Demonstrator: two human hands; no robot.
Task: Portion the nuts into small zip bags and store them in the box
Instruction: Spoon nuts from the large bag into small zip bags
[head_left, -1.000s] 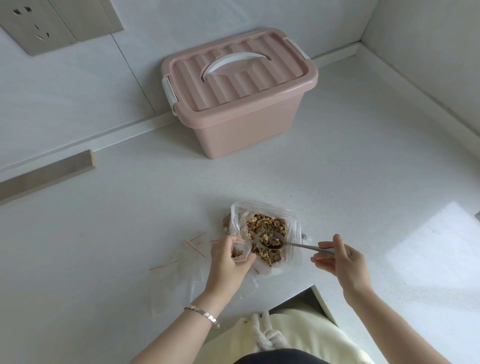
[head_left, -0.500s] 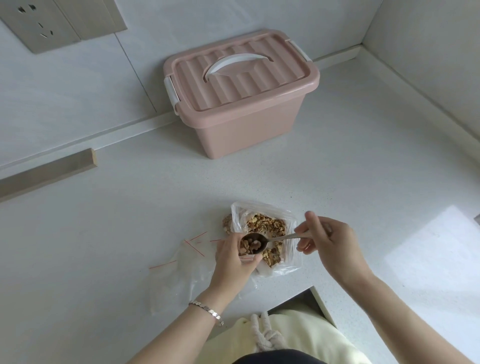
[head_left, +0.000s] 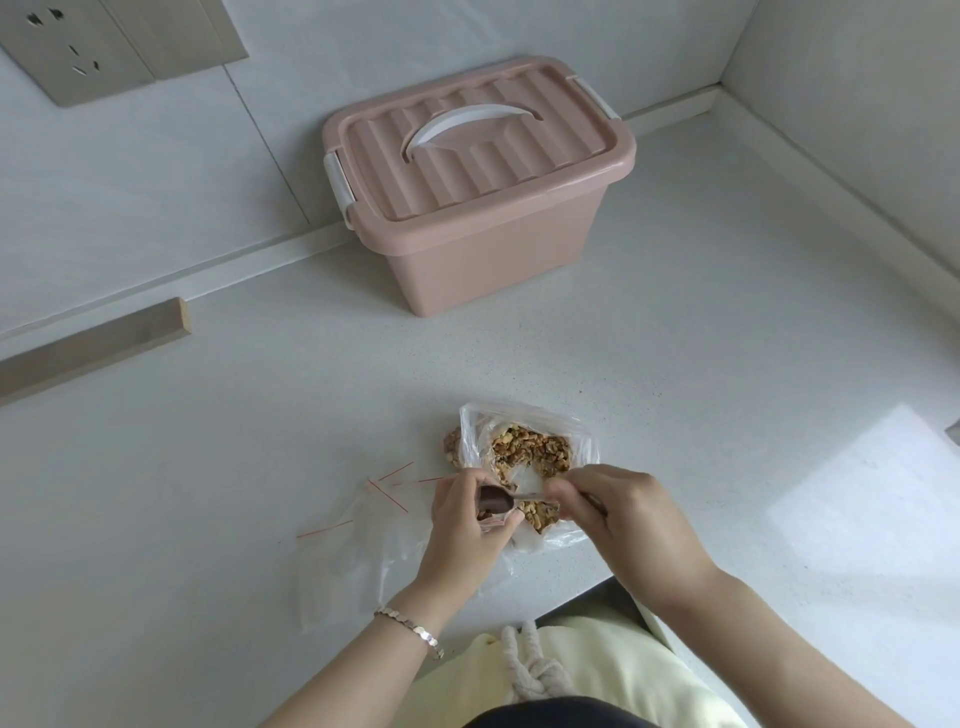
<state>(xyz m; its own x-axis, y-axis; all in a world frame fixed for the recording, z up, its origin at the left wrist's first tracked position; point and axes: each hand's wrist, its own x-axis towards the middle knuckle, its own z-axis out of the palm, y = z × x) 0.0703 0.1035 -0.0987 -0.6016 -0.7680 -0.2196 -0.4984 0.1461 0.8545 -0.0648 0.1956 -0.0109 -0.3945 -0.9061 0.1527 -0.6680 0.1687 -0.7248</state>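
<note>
A clear plastic bag of walnut pieces (head_left: 530, 449) lies open near the counter's front edge. My left hand (head_left: 467, 525) grips a small zip bag (head_left: 496, 519) held open just in front of it. My right hand (head_left: 623, 525) holds a metal spoon (head_left: 496, 501) by its handle, with the bowl tipped into the small bag's mouth. A few nuts show inside the small bag. Several empty zip bags with red seal lines (head_left: 363, 530) lie flat to the left. The pink storage box (head_left: 483, 176) stands at the back with its lid closed.
The white counter (head_left: 727, 338) meets walls at the back and right. A wooden strip (head_left: 93, 343) lies along the back left. A wall socket (head_left: 67, 52) is at top left. The counter's front edge has a notch by my body (head_left: 597, 597).
My right hand carried the loaded spoon from the big bag leftward to the small bag and turned it over into the opening. My left hand stayed on the small bag.
</note>
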